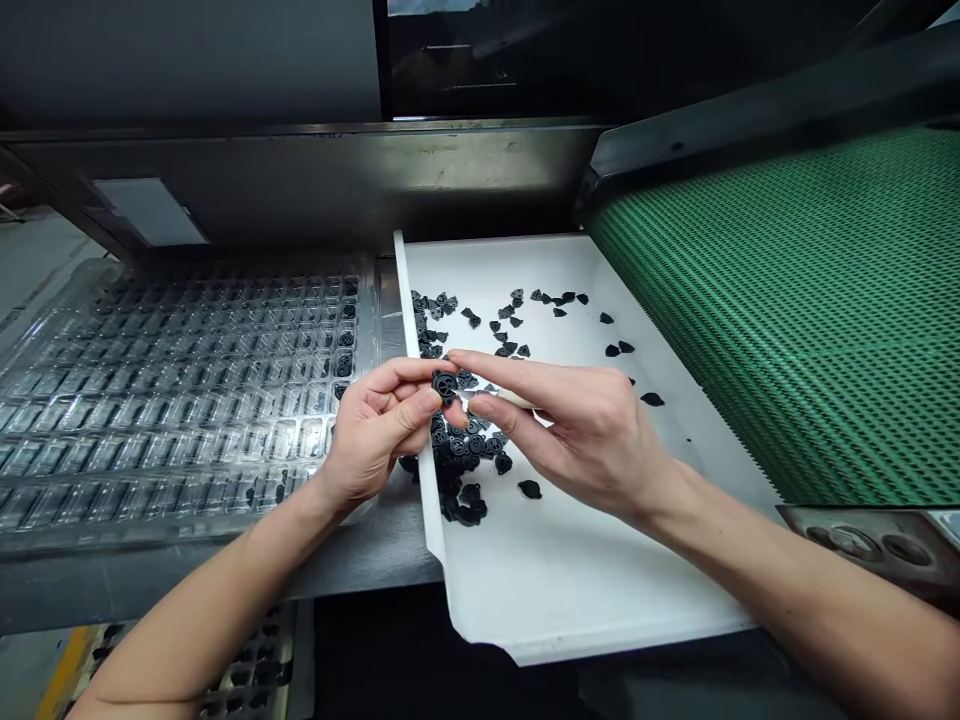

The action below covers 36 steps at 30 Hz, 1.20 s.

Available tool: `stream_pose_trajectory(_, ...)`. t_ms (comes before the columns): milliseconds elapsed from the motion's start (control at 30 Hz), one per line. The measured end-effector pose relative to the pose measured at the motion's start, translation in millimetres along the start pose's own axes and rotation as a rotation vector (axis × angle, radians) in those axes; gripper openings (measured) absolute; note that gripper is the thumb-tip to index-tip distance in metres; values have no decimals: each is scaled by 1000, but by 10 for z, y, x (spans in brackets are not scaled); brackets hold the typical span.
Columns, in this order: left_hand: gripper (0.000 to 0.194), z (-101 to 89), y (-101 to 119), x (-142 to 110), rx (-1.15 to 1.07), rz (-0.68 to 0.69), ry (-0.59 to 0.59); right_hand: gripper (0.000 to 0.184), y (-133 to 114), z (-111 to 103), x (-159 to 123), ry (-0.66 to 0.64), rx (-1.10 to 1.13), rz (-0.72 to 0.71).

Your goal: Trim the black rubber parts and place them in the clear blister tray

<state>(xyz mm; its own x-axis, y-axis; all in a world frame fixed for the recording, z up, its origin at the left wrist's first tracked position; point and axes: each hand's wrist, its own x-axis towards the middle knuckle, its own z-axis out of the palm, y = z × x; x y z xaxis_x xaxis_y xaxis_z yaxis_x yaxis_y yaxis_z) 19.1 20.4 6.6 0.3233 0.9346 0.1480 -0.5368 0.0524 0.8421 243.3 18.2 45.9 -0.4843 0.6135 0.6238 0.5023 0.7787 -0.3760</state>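
1. Black wheel-like part (445,386) sits between the thumb and forefinger of the left hand (364,430), which are closed on its edges.
2. Fingers of the right hand (600,430) are parted, thumb below forefinger; the forefinger's tip is at the part's upper edge, though I cannot tell whether it touches.
3. Beneath and beyond the fingers, loose black pieces (476,445) lie in a white tray (600,570), heaped thickest near its left wall.
4. Left of the fingers, a clear compartment tray (180,400) rests on the metal desk (360,560), black parts filling much of its nearest column.
5. Right of them slopes a green belt (810,310).
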Motion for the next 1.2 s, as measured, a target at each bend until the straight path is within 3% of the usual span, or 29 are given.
stream_pose_trajectory(1200, 20, -40, 2, -21, 35, 8, -55, 31, -32, -50, 23, -15, -23, 26)
